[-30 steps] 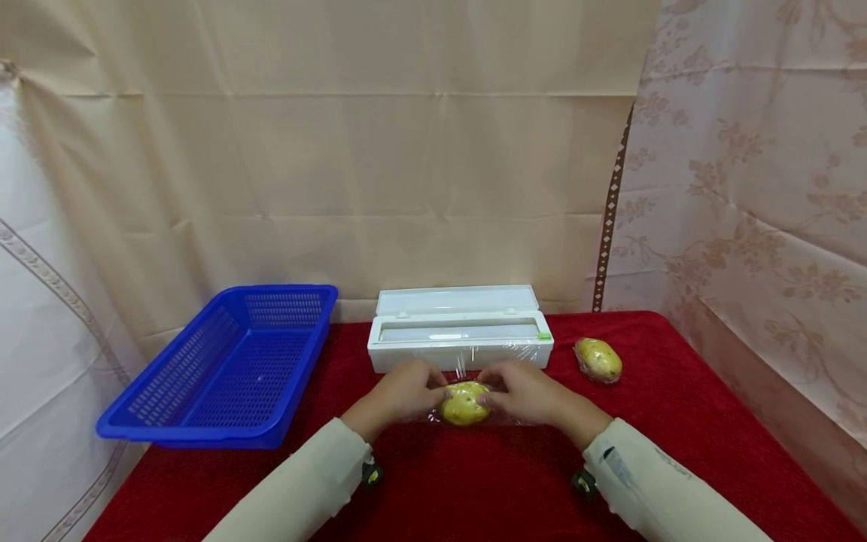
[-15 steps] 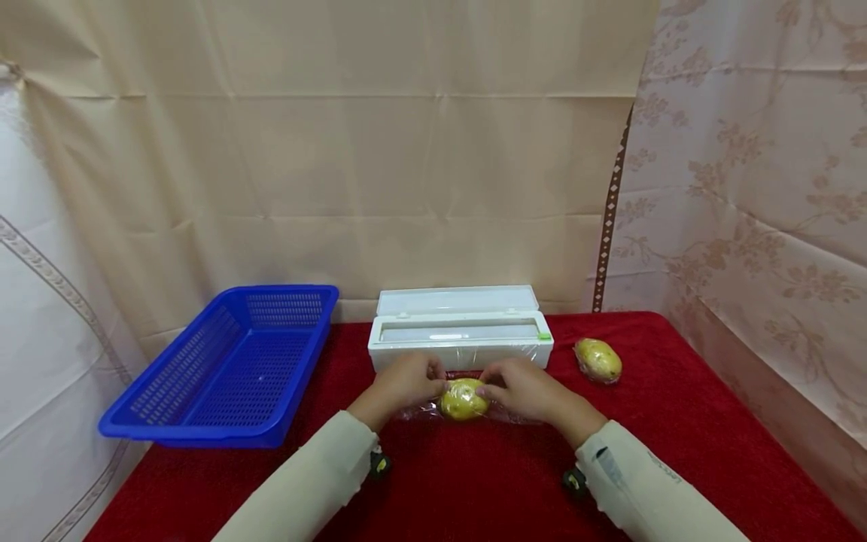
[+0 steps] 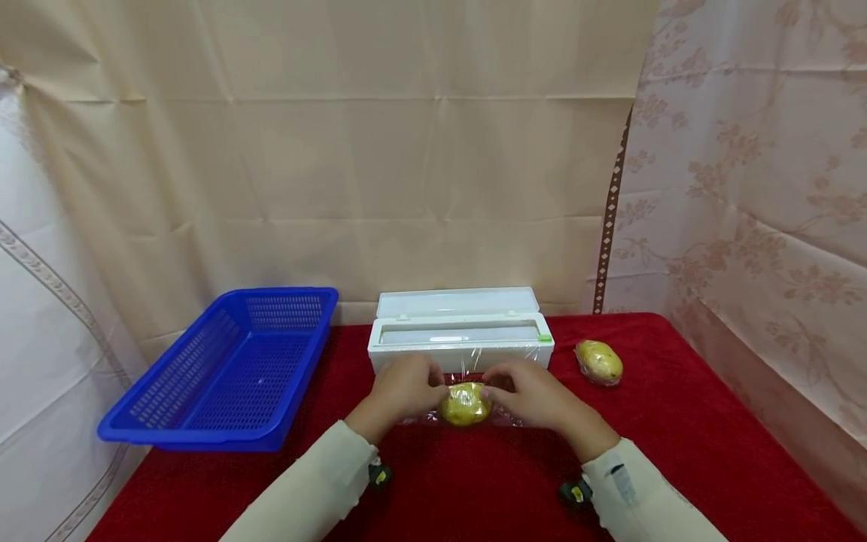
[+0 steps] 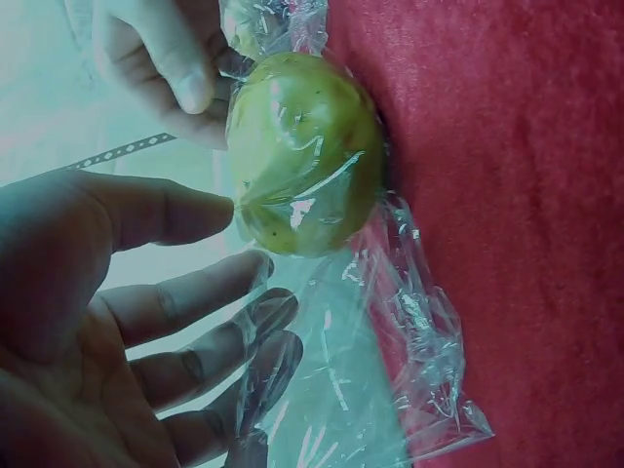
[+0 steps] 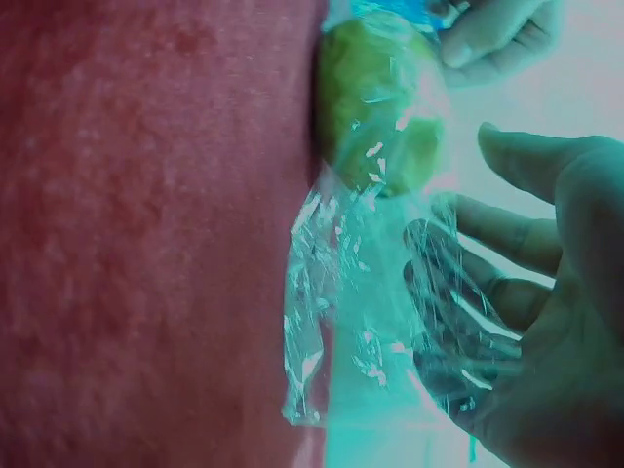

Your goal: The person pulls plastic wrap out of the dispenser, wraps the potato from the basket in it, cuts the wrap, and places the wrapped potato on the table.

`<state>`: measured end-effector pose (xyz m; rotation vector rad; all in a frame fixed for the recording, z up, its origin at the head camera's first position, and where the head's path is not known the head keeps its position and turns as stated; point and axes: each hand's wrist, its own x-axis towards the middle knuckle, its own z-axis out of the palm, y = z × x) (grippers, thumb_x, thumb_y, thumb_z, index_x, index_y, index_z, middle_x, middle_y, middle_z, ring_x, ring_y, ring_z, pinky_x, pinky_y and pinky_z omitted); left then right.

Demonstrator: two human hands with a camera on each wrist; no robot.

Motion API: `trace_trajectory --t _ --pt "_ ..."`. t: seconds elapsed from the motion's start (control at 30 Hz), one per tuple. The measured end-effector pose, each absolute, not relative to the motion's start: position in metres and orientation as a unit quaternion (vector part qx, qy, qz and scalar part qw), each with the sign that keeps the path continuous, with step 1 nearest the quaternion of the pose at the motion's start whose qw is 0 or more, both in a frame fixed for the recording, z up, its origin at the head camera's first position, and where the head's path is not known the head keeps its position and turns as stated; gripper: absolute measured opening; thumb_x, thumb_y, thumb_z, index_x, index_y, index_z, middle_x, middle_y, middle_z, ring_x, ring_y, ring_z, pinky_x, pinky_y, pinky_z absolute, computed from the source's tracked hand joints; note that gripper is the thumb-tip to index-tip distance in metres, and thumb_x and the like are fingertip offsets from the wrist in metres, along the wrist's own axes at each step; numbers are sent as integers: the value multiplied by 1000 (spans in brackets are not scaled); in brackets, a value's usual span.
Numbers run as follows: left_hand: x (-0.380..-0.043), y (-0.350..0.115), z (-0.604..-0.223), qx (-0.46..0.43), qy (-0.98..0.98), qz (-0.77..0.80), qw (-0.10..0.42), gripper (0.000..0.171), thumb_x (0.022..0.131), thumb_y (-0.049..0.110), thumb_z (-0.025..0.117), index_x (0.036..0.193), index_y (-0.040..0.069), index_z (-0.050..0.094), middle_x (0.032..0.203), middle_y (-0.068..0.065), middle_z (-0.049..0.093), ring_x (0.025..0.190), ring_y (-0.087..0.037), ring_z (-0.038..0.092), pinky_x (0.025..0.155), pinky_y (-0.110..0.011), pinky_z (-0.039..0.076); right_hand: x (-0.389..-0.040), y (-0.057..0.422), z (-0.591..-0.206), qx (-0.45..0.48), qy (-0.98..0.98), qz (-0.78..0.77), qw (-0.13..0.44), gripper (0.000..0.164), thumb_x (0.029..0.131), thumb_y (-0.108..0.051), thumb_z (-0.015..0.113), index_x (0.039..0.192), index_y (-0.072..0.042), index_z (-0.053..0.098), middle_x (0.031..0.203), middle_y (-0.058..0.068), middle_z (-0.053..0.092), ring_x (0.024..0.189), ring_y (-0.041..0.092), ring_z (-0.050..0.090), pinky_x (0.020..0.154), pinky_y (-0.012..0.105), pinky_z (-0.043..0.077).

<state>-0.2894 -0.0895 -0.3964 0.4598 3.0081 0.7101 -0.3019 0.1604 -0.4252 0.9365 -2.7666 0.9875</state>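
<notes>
A yellow potato (image 3: 466,404) lies on the red cloth in front of the white cling film dispenser (image 3: 460,358), with clear cling film (image 4: 419,331) over it and spread out to both sides. My left hand (image 3: 405,388) is at its left end; in the left wrist view the thumb tip touches the potato's edge, where film creases meet, and the loosely stretched fingers lie behind the film. On the other side is my right hand (image 3: 531,397). Its thumb stands apart from the potato in the right wrist view, and its fingers show through the film.
A second potato (image 3: 599,362), wrapped in film, sits at the back right of the red cloth (image 3: 467,489). To the left stands a blue plastic basket (image 3: 183,434). The dispenser's lid (image 3: 457,302) is up, and film runs from its front towards the potato.
Both hands stay around the potato with small finger shifts. The potato has moved slightly towards me since half a second ago, and the film between it and the dispenser shows more upright folds.
</notes>
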Motion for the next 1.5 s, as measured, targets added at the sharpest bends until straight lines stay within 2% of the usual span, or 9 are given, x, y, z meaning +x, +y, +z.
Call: trace_trajectory --t 0.13,0.2,0.27,0.37,0.53,0.67,0.93,1.2,1.5 --pt "-289 -89 -394 148 964 220 2 9 84 30 73 79 23 74 74 11 67 71 -11 60 63 -34 49 -302 171 -418 277 -894 343 81 14 96 -27 74 104 -16 77 97 -6 73 91 13 68 82 38 56" --pt "-289 -88 -393 148 964 221 -2 7 83 29 71 80 23 75 77 11 68 72 -11 60 64 -33 49 -306 179 -416 240 -897 349 128 14 93 -25 78 103 -15 77 100 -3 72 93 18 69 81 39 56" --pt "-290 -84 -391 151 963 225 -8 8 85 28 70 83 22 76 79 11 69 74 -10 60 65 -33 50 -310 187 -415 187 -898 358 175 18 90 -24 81 104 -14 76 105 3 69 94 23 68 80 39 54" --pt "-294 -76 -386 159 960 228 -19 10 88 27 69 84 21 77 80 10 69 74 -11 61 64 -32 51 -318 200 -417 114 -891 383 214 32 88 -22 84 115 -8 73 119 16 62 101 33 65 82 43 55" --pt "-302 -57 -371 168 965 199 -39 9 88 27 70 84 23 76 82 11 71 73 -9 61 63 -32 51 -329 213 -426 52 -878 440 181 59 90 -25 83 139 -3 59 138 27 52 114 42 65 90 49 58" --pt "-313 -39 -363 176 970 162 -52 8 90 29 71 85 24 75 83 12 70 74 -9 61 62 -33 50 -335 218 -432 41 -867 478 137 68 92 -27 80 149 -3 51 147 26 54 124 42 64 93 46 59" --pt "-338 4 -359 191 970 131 -73 17 91 42 77 96 26 78 96 11 75 87 -12 66 74 -37 53 -341 225 -444 5 -879 456 135 59 95 -32 77 146 -9 59 140 19 65 121 35 66 94 46 56" --pt "-355 40 -366 193 967 133 -95 22 94 46 74 110 32 79 98 13 73 92 -8 65 82 -36 48 -346 225 -448 1 -874 466 141 55 93 -34 78 141 -11 65 132 18 70 115 32 69 78 23 53" --pt "-365 65 -384 181 966 153 -107 20 95 47 73 112 40 80 104 16 76 96 -8 66 86 -37 45 -346 225 -450 -5 -872 468 145 51 94 -30 78 140 -10 66 131 18 70 115 31 70 74 18 54"
